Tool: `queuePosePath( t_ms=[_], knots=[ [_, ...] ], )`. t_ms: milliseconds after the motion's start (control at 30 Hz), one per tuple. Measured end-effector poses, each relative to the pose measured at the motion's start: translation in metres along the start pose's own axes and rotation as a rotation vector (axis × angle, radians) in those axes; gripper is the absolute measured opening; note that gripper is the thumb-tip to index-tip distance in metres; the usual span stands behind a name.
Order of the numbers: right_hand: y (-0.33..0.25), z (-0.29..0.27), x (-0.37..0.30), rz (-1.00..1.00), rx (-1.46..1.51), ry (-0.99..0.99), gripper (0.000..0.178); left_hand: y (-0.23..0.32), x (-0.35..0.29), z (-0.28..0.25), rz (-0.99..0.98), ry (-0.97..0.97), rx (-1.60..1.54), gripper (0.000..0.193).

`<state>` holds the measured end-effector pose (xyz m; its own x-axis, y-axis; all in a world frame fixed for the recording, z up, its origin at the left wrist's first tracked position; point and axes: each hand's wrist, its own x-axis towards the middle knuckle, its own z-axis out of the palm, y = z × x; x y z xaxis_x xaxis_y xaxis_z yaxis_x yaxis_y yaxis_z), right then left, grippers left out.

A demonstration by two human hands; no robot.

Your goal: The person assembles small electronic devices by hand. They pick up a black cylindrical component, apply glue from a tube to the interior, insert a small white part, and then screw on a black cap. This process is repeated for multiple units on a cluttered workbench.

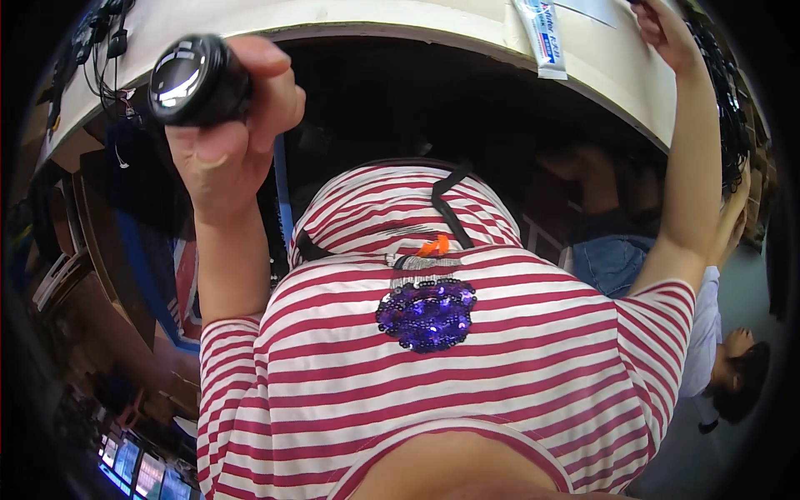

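Raised on the left, my left hand [237, 137] is closed around a short black cylinder [196, 79] with a rounded, glossy end that reflects light. Its exact kind cannot be made out. Near the top right edge, over the white tabletop [375, 21], is my right hand [662, 33]. Its fingers are curled together at the picture's border, with a small dark bit at their tips, mostly cut off. A white and blue tube [543, 40] lies on the tabletop to the left of my right hand.
Dark cables [104, 37] hang at the table's far left. More black cables [733, 108] run along the right side beyond my right forearm. Another person [708, 342] sits at the right. Lit screens [137, 471] show at lower left.
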<state>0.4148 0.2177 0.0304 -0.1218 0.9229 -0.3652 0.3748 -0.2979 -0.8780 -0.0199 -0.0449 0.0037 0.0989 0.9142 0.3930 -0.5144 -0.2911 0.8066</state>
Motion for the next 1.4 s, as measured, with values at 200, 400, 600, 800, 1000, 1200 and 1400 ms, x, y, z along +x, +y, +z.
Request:
queuePosePath(
  t_ms=[200, 400, 600, 800, 1000, 1200, 1400],
  knots=[
    [-0.009, 0.049, -0.067, 0.029, -0.186, 0.252, 0.019, -0.015, 0.011, -0.022, -0.054, -0.166, 0.023, 0.067],
    [-0.007, 0.076, -0.087, -0.293, -0.646, 0.390, 0.026, -0.026, 0.015, -0.029, -0.099, -0.157, 0.036, 0.067],
    [-0.002, 0.078, -0.086, -0.389, -0.687, 0.330, 0.030, -0.031, 0.016, -0.014, -0.180, -0.106, 0.101, 0.050],
    [-0.003, 0.086, -0.104, -0.548, -0.973, 0.388, 0.026, -0.040, 0.015, 0.012, -0.273, -0.099, 0.271, 0.054],
    [-0.009, 0.100, -0.133, -0.726, -0.632, 0.439, 0.026, -0.062, 0.008, 0.025, -0.449, -0.114, 0.293, 0.033],
    [-0.001, 0.173, -0.205, -0.882, -0.395, -0.103, 0.038, -0.077, -0.003, 0.033, -0.547, -0.236, 0.296, 0.027],
    [0.023, 0.200, -0.227, -0.954, -0.450, 0.003, 0.036, -0.087, -0.009, 0.048, -0.510, -0.369, 0.235, 0.027]
  ],
)
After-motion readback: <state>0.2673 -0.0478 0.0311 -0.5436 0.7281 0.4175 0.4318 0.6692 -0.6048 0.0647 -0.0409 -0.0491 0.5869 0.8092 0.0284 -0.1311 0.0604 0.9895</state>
